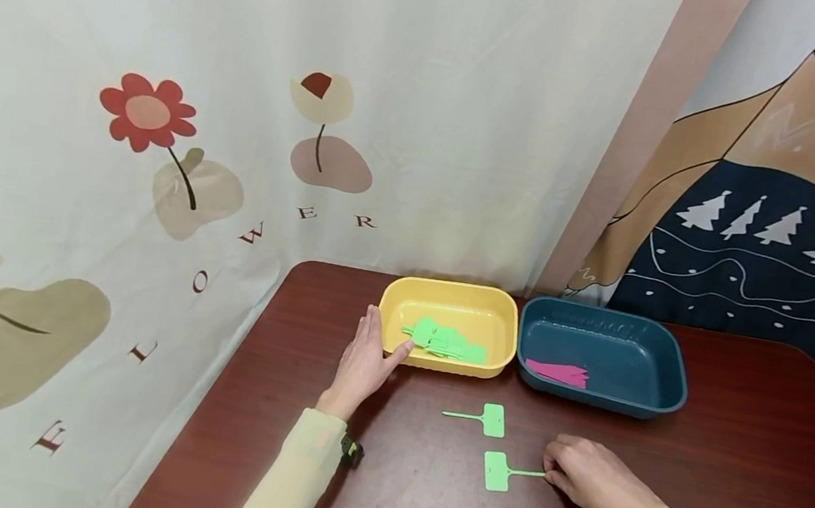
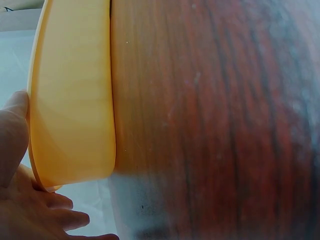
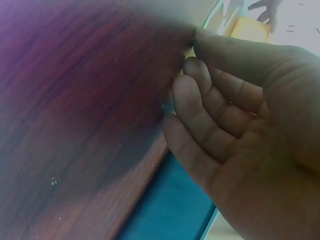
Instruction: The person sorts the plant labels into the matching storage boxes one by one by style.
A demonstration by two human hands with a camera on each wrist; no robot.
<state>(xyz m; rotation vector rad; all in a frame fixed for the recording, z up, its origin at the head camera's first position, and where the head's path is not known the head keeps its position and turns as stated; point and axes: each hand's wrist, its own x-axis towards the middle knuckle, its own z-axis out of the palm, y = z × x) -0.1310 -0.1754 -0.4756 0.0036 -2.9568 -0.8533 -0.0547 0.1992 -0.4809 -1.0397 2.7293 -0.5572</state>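
My right hand (image 1: 603,486) pinches the stem tip of a green T-shaped plant label (image 1: 497,471) lying near the front of the table. Another green plant label (image 1: 493,420) lies just behind it, its stem pointing left. My left hand (image 1: 365,364) rests against the left end of the yellow tray (image 1: 443,365), fingers fairly straight along its outside and thumb at the near rim. In the left wrist view the thumb (image 2: 17,105) touches the tray's edge. Several green plant labels (image 1: 443,339) are heaped inside the yellow tray.
A dark blue tray (image 1: 642,411) stands right beside the yellow one and holds several pink strips (image 1: 556,373). Both sit toward the back of the brown wooden table (image 1: 409,506). A printed curtain (image 1: 452,125) hangs behind and to the left.
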